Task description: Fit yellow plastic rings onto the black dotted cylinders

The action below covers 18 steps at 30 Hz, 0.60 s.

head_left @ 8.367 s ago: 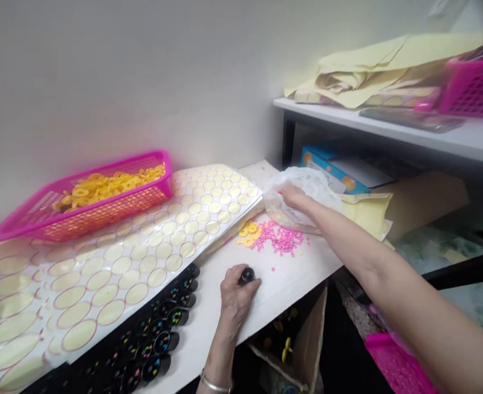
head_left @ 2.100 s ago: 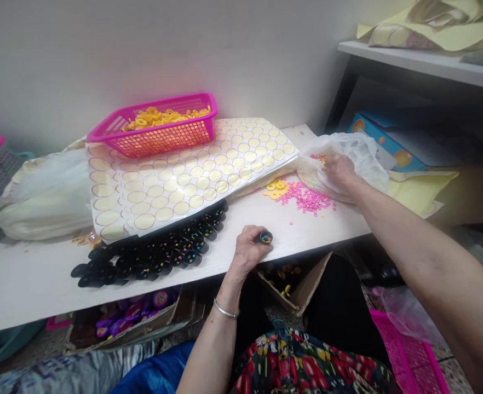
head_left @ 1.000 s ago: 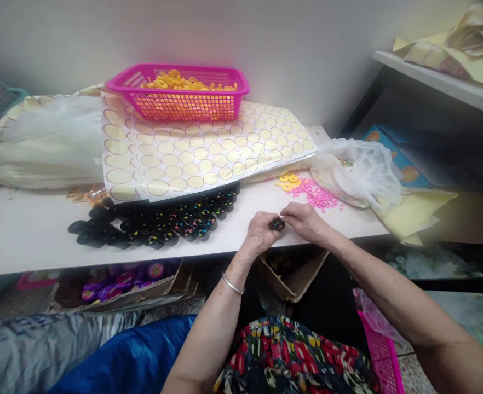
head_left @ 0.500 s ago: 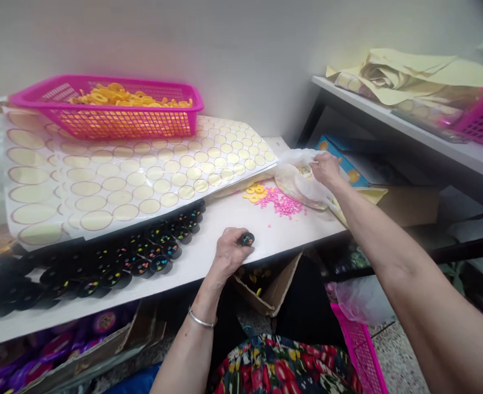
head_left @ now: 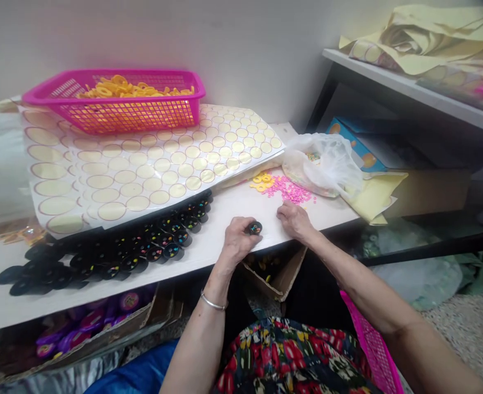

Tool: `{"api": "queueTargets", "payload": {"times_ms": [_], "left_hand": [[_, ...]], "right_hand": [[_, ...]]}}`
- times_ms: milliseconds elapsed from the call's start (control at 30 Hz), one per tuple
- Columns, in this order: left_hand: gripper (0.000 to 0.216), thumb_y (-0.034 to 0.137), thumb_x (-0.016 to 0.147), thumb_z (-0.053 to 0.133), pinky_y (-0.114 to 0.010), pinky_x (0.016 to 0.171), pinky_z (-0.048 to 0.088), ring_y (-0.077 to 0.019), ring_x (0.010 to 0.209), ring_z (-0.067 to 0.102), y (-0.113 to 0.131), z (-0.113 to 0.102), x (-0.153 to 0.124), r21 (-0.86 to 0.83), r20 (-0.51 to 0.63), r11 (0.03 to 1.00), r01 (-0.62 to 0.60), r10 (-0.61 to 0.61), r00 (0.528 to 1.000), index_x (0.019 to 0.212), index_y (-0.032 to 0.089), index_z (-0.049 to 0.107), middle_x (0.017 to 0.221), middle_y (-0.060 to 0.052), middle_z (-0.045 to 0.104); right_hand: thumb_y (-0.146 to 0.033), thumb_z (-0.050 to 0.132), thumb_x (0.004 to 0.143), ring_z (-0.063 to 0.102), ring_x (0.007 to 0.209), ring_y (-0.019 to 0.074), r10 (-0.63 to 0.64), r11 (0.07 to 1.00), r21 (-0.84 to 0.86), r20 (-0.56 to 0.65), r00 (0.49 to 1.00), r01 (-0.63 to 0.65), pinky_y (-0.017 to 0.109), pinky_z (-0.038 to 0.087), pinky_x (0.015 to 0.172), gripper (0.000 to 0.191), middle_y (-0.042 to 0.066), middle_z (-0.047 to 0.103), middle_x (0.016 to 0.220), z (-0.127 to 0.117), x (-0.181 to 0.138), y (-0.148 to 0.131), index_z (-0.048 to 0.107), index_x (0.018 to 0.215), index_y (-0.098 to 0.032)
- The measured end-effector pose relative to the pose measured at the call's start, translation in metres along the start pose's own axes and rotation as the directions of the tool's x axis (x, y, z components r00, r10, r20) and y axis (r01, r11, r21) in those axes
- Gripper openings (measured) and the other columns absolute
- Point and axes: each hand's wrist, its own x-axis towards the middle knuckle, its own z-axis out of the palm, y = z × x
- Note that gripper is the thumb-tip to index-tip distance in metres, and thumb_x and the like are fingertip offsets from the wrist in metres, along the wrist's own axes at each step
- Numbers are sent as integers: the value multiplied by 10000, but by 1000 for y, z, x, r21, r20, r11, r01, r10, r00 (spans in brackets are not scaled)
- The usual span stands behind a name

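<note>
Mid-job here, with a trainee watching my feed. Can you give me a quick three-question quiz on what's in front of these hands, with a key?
1. Which hand holds a black cup?
2. True or false: the right hand is outside the white plastic bag.
3. What lies directly under the pink basket?
A) the blue box
B) sheets printed with ovals
C) the pink beads

Key: 1. The left hand. 2. True. 3. B.

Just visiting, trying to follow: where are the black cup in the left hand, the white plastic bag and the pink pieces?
Black cup (head_left: 260,227): head view, on its rim.
White plastic bag (head_left: 332,163): head view, its crumpled middle.
Pink pieces (head_left: 291,191): head view, middle of the pile.
</note>
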Motion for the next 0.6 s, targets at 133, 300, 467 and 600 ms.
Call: {"api": "queueTargets", "payload": {"times_ms": [133, 300, 467, 600], "left_hand": [[347, 162, 531, 724, -269, 755, 449, -150, 816, 542, 1, 1, -2, 11, -14, 1000, -11, 11, 1000, 867, 231, 665, 811, 11, 591], [233, 252, 566, 721, -247, 720, 429, -140, 772, 526, 3, 3, -3, 58, -13, 998, -37, 38, 999, 793, 237, 668, 721, 28, 589], [134, 299, 593, 705, -238, 705, 413, -135, 740, 506, 2, 4, -4, 67, -9, 996, -66, 66, 998, 694, 226, 656, 629, 34, 558], [131, 298, 596, 704, -238, 697, 409, -136, 732, 501, 2, 2, -5, 43, -8, 995, -85, 86, 996, 698, 232, 657, 627, 36, 564]], "right_hand": [[-142, 464, 788, 510, 724, 151, -87, 968, 230, -68, 994, 100, 261, 371, 660, 144, 42, 558, 781, 0, -4, -10, 598, 741, -165], [-146, 462, 805, 512, 723, 133, -269, 812, 498, -143, 952, 305, 247, 393, 683, 133, 14, 524, 746, -6, -13, -34, 575, 745, -182], [-146, 441, 828, 486, 691, 130, -366, 855, 368, -74, 928, 367, 240, 374, 651, 171, 21, 511, 742, -12, -15, -47, 584, 736, -172], [-154, 413, 848, 474, 682, 135, -403, 887, 234, -31, 915, 399, 241, 351, 632, 213, 38, 517, 742, -15, -12, -50, 603, 752, -151]]}}
